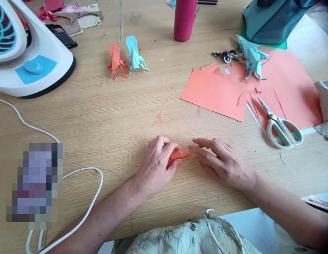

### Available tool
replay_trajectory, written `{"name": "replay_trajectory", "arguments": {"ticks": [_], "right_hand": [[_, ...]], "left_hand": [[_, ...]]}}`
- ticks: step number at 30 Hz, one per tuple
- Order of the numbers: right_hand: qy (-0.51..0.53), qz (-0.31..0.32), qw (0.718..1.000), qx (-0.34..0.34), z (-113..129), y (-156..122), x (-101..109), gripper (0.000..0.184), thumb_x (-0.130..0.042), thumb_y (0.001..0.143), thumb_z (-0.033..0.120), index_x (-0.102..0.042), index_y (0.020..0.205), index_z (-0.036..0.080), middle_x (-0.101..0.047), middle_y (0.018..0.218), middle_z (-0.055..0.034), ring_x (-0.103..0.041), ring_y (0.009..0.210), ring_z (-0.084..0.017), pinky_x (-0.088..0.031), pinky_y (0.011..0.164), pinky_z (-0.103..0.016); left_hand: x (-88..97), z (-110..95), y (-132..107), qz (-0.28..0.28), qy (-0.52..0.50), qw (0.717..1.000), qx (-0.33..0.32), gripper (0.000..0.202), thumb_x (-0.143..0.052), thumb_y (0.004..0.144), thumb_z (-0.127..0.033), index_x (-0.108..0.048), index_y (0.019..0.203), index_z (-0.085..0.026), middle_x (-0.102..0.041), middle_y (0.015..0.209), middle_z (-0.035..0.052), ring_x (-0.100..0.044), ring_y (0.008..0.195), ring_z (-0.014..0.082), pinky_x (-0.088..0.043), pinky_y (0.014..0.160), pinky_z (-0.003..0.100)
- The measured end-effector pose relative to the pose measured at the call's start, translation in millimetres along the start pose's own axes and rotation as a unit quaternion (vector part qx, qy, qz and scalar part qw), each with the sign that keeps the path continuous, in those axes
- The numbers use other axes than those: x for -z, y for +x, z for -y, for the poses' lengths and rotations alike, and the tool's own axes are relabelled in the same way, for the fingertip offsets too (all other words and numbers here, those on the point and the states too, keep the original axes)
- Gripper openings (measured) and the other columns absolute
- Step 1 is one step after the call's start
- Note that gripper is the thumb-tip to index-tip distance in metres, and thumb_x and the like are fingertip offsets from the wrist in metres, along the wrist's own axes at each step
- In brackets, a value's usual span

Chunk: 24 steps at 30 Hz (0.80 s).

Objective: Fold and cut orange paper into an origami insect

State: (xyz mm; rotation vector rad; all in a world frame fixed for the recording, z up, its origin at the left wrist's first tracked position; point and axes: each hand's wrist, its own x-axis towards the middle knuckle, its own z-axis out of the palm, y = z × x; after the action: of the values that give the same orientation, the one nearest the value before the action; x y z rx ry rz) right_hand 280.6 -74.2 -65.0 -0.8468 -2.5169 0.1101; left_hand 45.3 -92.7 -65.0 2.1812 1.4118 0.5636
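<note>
Near the table's front edge, my left hand (159,164) pinches a small folded piece of orange paper (180,154) between thumb and fingers. A narrow end of the paper sticks out to the right, while much of the rest is hidden by the hand. My right hand (219,158) is just right of that end, its fingers stretched out and slightly apart with nothing held. Its fingertips come close to the paper; whether they touch it I cannot tell.
Farther back stand an orange origami figure (115,58) and a light-blue one (134,53). Scissors (281,128) lie on orange sheets (214,93) at right, near a blue folded figure (252,58) and keys (227,56). A pink bottle (183,21), white fan (47,67) and white cable (96,197) surround.
</note>
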Motion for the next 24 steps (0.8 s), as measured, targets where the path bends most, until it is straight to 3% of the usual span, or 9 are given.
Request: {"name": "replay_trajectory", "arguments": {"ticks": [8, 13, 16, 21, 24], "right_hand": [[0.070, -0.002, 0.995, -0.066, 0, 1, -4, 0.037, -0.051, 0.096, 0.010, -0.057, 0.132, 0.020, -0.063, 0.121, -0.0150, -0.067, 0.100, -0.022, -0.056, 0.084, -0.036], [0.178, -0.009, 0.973, -0.147, 4, 6, -2, 0.034, -0.050, 0.097, 0.012, -0.057, 0.129, 0.020, -0.065, 0.112, -0.0122, -0.066, 0.095, -0.020, -0.056, 0.079, -0.034], [0.300, 0.001, 0.927, -0.225, 12, 16, -1, 0.024, -0.052, 0.099, 0.021, -0.059, 0.123, 0.020, -0.068, 0.106, -0.0086, -0.066, 0.084, -0.016, -0.056, 0.076, -0.031], [0.531, 0.050, 0.803, -0.268, 28, 39, -9, 0.021, -0.063, 0.095, 0.036, -0.060, 0.103, 0.017, -0.070, 0.093, -0.0058, -0.067, 0.081, -0.016, -0.056, 0.071, -0.028], [0.567, 0.055, 0.771, -0.284, 35, 51, -19, 0.023, -0.071, 0.089, 0.035, -0.059, 0.095, 0.017, -0.067, 0.087, -0.0033, -0.065, 0.078, -0.015, -0.054, 0.070, -0.028]], "left_hand": [[5.7, -2, 2, 0.024, 0.001, 1.000, 0.002, 0.013, -0.065, 0.090, -0.019, -0.053, 0.094, -0.021, -0.062, 0.097, 0.0027, -0.056, 0.094, 0.0227, -0.041, 0.084, 0.038], [9.7, -2, 1, -0.037, -0.097, 0.995, 0.012, 0.020, -0.063, 0.089, -0.010, -0.051, 0.100, -0.022, -0.063, 0.094, -0.0017, -0.060, 0.087, 0.0151, -0.044, 0.079, 0.029], [11.6, -5, 0, -0.073, -0.172, 0.982, 0.038, 0.019, -0.062, 0.089, -0.012, -0.050, 0.099, -0.023, -0.062, 0.091, -0.0034, -0.060, 0.079, 0.0111, -0.045, 0.072, 0.023], [9.9, -5, -1, -0.109, -0.267, 0.954, 0.078, 0.014, -0.063, 0.090, -0.020, -0.049, 0.092, -0.022, -0.060, 0.085, -0.0023, -0.059, 0.074, 0.0114, -0.048, 0.069, 0.024], [8.9, -1, -1, -0.138, -0.321, 0.933, 0.087, 0.010, -0.060, 0.092, -0.022, -0.050, 0.091, -0.022, -0.060, 0.087, -0.0003, -0.061, 0.080, 0.0129, -0.050, 0.075, 0.025]]}}
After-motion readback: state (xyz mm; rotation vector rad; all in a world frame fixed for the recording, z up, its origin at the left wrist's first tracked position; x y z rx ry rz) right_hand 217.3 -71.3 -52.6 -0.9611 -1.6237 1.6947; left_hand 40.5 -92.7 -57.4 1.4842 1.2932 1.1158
